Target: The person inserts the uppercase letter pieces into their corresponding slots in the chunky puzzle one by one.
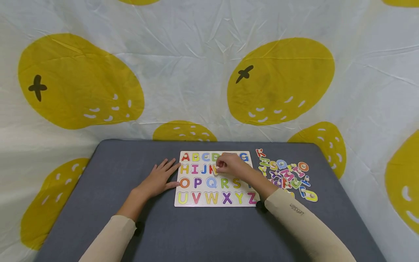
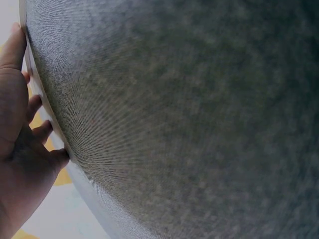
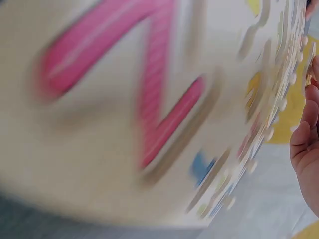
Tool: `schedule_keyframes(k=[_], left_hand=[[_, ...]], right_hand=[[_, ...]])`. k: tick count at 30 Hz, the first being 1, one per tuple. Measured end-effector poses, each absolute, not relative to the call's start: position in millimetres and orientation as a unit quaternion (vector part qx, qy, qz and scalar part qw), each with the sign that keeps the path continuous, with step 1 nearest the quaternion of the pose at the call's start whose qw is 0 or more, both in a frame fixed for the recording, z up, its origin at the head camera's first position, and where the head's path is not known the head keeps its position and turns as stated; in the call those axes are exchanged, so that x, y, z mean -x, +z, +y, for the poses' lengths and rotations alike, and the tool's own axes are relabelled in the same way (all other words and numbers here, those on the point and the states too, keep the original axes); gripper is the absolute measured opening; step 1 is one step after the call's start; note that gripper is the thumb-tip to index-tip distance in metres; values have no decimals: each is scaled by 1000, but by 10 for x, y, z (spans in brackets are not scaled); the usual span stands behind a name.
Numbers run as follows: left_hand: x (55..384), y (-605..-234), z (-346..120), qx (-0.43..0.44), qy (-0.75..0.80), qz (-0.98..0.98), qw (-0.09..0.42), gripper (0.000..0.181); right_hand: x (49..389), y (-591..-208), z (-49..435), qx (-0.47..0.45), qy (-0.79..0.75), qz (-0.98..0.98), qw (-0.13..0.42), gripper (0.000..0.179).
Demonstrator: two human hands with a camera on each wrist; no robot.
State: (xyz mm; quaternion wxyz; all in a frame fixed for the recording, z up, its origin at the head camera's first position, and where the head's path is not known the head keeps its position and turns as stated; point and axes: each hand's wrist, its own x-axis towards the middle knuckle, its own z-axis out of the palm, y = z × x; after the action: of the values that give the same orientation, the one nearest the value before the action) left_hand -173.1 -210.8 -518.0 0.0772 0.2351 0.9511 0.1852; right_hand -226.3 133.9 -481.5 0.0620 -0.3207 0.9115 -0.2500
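A white alphabet puzzle board (image 1: 203,204) with coloured letters lies on the grey table. Beside its left edge, my left hand (image 1: 157,179) rests with fingers spread, thumb and fingertips right at the rim. My right hand (image 1: 232,164) reaches across from the right and pinches a small yellow letter piece (image 1: 214,170) over the second row, near the red K. Which letter it is, I cannot tell. Top-row pieces such as the A (image 1: 185,157) and the G (image 1: 243,157) sit in the board with knobs. The right hand hides part of the upper rows.
Right of the board lies a loose pile of letter pieces, among them a red K (image 1: 260,153), an orange O (image 1: 303,166) and a yellow U-shaped piece (image 1: 311,195). Behind the table (image 1: 131,156) hangs a white cloth (image 1: 183,91) printed with yellow fruit.
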Motion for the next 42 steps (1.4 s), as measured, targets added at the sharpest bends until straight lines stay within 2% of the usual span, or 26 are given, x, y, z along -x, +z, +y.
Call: schedule_keyframes(k=[9, 16, 27, 42], left_hand=[[1743, -5178, -2103, -239, 179, 951, 75, 82], [1737, -5174, -2085, -244, 179, 951, 68, 81], [1733, -5188, -2098, -240, 175, 953, 67, 81], [1732, -5178, -2089, -241, 172, 953, 64, 80]], right_hand=[[2380, -4829, 841, 322, -257, 905, 109, 11], [2439, -4845, 513, 351, -240, 898, 110, 12], [2459, -4926, 136, 346, -218, 905, 115, 16], [2404, -4946, -39, 306, -173, 931, 99, 26]])
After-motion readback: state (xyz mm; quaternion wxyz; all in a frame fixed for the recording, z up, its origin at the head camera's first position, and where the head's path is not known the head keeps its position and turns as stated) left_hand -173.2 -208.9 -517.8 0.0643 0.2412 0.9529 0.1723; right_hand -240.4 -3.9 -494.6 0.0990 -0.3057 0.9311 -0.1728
